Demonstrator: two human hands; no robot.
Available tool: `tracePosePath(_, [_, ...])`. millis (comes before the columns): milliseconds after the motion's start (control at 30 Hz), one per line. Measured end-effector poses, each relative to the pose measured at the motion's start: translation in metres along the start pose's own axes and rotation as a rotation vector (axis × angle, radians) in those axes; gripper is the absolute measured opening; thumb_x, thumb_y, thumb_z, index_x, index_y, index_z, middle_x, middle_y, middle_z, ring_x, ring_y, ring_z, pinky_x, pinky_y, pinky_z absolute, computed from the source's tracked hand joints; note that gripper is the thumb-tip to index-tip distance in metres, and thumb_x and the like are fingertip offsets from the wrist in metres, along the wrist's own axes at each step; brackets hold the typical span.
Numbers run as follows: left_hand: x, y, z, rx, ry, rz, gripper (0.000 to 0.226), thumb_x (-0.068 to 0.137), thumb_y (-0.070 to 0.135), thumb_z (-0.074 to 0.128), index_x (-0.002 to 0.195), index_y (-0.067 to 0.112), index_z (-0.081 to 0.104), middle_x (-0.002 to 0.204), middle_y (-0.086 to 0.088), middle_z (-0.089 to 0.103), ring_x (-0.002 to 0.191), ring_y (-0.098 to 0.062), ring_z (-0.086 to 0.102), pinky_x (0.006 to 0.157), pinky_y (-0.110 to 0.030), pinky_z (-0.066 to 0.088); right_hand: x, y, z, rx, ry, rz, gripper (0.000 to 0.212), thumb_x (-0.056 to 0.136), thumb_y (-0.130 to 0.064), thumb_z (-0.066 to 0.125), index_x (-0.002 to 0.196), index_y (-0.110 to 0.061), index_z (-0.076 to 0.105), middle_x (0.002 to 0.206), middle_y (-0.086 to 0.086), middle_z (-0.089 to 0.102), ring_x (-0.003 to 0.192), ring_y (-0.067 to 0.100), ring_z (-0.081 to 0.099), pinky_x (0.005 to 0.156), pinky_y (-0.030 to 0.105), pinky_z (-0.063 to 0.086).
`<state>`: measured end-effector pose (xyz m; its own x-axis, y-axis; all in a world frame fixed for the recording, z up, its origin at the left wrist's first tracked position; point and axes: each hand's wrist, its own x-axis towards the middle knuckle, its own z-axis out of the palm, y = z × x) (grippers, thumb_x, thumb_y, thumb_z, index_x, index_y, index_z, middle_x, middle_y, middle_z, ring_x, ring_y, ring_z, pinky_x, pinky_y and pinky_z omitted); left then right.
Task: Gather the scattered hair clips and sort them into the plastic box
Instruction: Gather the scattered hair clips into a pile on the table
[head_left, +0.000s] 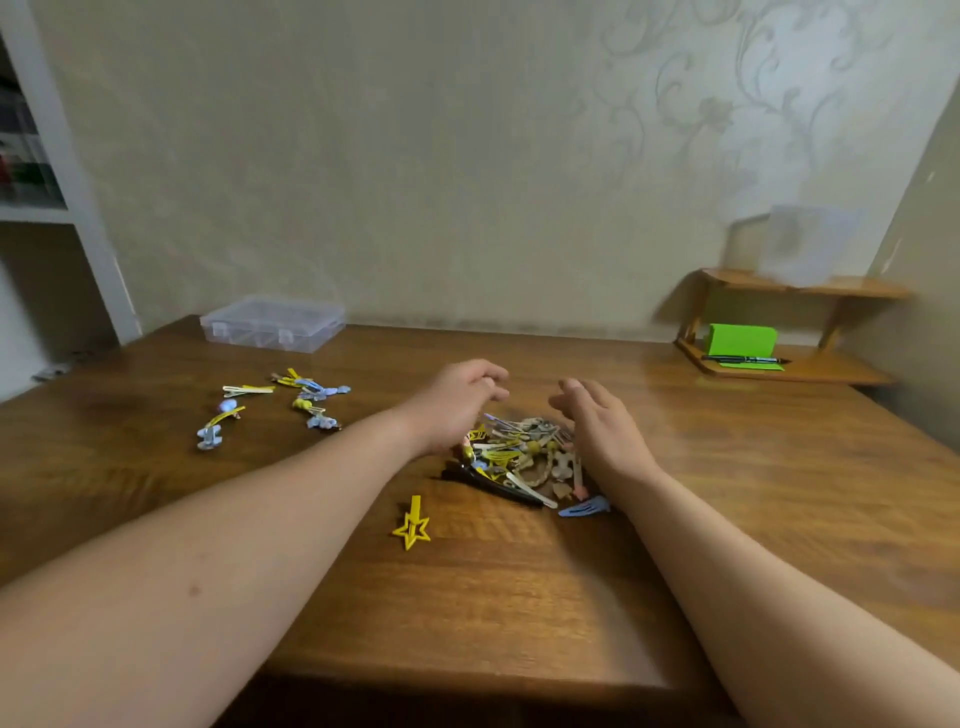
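1. Yellow and nearest you, the star-shaped clip (411, 524) is lying alone on the wooden table (519, 597), apart from the heap. Your sweep is missing it, so plan a separate pick for it.
2. Just beyond, a blue snap clip (586, 506) is lying at the heap's near edge, beside your right wrist. Be drawing it in with the heel of that hand.
3. The pile of hair clips (519, 457) is sitting between your hands. Your left hand (457, 400) and right hand (602, 421) are flanking it, fingers loosely curved and apart, clamping nothing.
4. While closing in, be keeping both little-finger edges flat on the wood. Thin metal clips are likely to slide under any gap. Press inward slowly, because the tangled pieces may spring loose.
5. Farther left, a smaller scatter of yellow and blue clips (275, 405) is lying well apart from the heap. It is waiting for its own gathering pass.
6. Farthest, the clear plastic box (272, 322) is sitting at the table's far-left edge near the wall. Its lid is looking shut, so you will probably be opening it before sorting.
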<state>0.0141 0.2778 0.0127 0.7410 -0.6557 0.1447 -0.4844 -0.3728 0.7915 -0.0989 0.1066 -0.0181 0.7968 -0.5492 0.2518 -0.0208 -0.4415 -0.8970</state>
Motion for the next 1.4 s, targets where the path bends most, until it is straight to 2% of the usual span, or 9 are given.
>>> tracePosePath(100, [-0.015, -0.011, -0.007, -0.026, 0.068, -0.003, 0.038, 0.115, 0.022, 0.038, 0.146, 0.017, 0.060, 0.136, -0.001, 0.070, 0.123, -0.017, 0.060, 0.097, -0.030, 0.043, -0.011, -0.003, 0.009, -0.093, 0.088, 0.068, 0.040, 0.111, -0.043, 0.038, 0.126, -0.018, 0.064, 0.114, 0.003, 0.070, 0.094, 0.014, 0.067, 0.072, 0.029, 0.052])
tracePosePath(233, [-0.032, -0.022, 0.012, 0.027, 0.112, -0.017, 0.036, 0.113, 0.032, 0.042, 0.139, 0.023, 0.065, 0.137, 0.000, 0.070, 0.126, -0.020, 0.064, 0.113, -0.041, 0.048, -0.014, -0.016, 0.046, -0.150, 0.129, 0.097, 0.044, 0.109, -0.044, 0.037, 0.126, -0.014, 0.065, 0.125, 0.010, 0.070, 0.119, 0.032, 0.063, 0.088, 0.036, 0.043])
tracePosePath(467, [-0.065, -0.054, -0.063, -0.023, 0.476, -0.035, 0.026, 0.104, 0.037, 0.050, 0.117, 0.029, 0.072, 0.111, 0.007, 0.074, 0.106, -0.019, 0.068, 0.096, -0.039, 0.056, 0.013, -0.025, 0.043, -0.182, 0.123, -0.072, 0.043, 0.111, -0.045, 0.042, 0.119, -0.011, 0.067, 0.119, 0.014, 0.071, 0.103, 0.027, 0.060, 0.083, 0.035, 0.040])
tracePosePath(667, [-0.075, -0.139, -0.162, -0.013, 0.754, -0.260, 0.019, 0.107, 0.028, 0.053, 0.107, 0.026, 0.072, 0.103, 0.006, 0.072, 0.096, -0.021, 0.068, 0.083, -0.037, 0.057, 0.037, -0.027, 0.050, -0.205, 0.042, -0.112, 0.045, 0.110, -0.051, 0.040, 0.117, -0.018, 0.071, 0.119, 0.004, 0.075, 0.108, 0.026, 0.064, 0.090, 0.042, 0.048])
tracePosePath(833, [-0.049, -0.161, -0.186, -0.034, 0.684, -0.288, 0.030, 0.108, 0.041, 0.049, 0.124, 0.029, 0.072, 0.111, 0.011, 0.071, 0.097, -0.010, 0.064, 0.078, -0.028, 0.052, 0.055, -0.045, 0.082, -0.282, -0.120, -0.125, 0.038, 0.109, -0.046, 0.047, 0.121, -0.021, 0.073, 0.117, -0.001, 0.075, 0.090, 0.008, 0.066, 0.075, 0.030, 0.048])
tracePosePath(1033, [-0.013, -0.166, -0.184, 0.000, 0.379, -0.299, 0.044, 0.108, 0.049, 0.043, 0.141, 0.031, 0.067, 0.138, 0.012, 0.067, 0.126, -0.014, 0.058, 0.103, -0.038, 0.046, 0.087, -0.086, 0.177, -0.515, -0.537, -0.218, 0.040, 0.111, -0.046, 0.042, 0.132, -0.024, 0.069, 0.125, 0.001, 0.073, 0.113, 0.023, 0.066, 0.099, 0.035, 0.049])
tracePosePath(1167, [-0.014, -0.173, -0.185, -0.075, 0.313, -0.261, 0.046, 0.111, 0.042, 0.034, 0.139, 0.031, 0.068, 0.126, 0.014, 0.072, 0.125, -0.008, 0.058, 0.102, -0.036, 0.041, 0.090, -0.117, 0.244, -0.570, -0.701, -0.286, 0.042, 0.110, -0.025, 0.038, 0.146, -0.022, 0.061, 0.147, 0.001, 0.061, 0.132, 0.022, 0.055, 0.109, 0.032, 0.040])
tracePosePath(1300, [-0.020, -0.173, -0.186, -0.116, 0.335, -0.239, 0.043, 0.109, 0.042, 0.036, 0.133, 0.031, 0.069, 0.119, 0.010, 0.075, 0.125, -0.010, 0.059, 0.101, -0.036, 0.041, 0.079, -0.125, 0.264, -0.575, -0.782, -0.301, 0.040, 0.109, -0.030, 0.038, 0.131, -0.015, 0.069, 0.127, 0.010, 0.069, 0.113, 0.027, 0.062, 0.100, 0.038, 0.049])
tracePosePath(1400, [-0.026, -0.164, -0.179, -0.107, 0.307, -0.247, 0.040, 0.112, 0.040, 0.035, 0.134, 0.030, 0.066, 0.117, 0.006, 0.073, 0.120, -0.009, 0.058, 0.097, -0.035, 0.042, 0.077, -0.118, 0.247, -0.574, -0.809, -0.303, 0.041, 0.107, -0.027, 0.039, 0.135, -0.024, 0.069, 0.133, 0.003, 0.069, 0.120, 0.024, 0.062, 0.109, 0.041, 0.047])
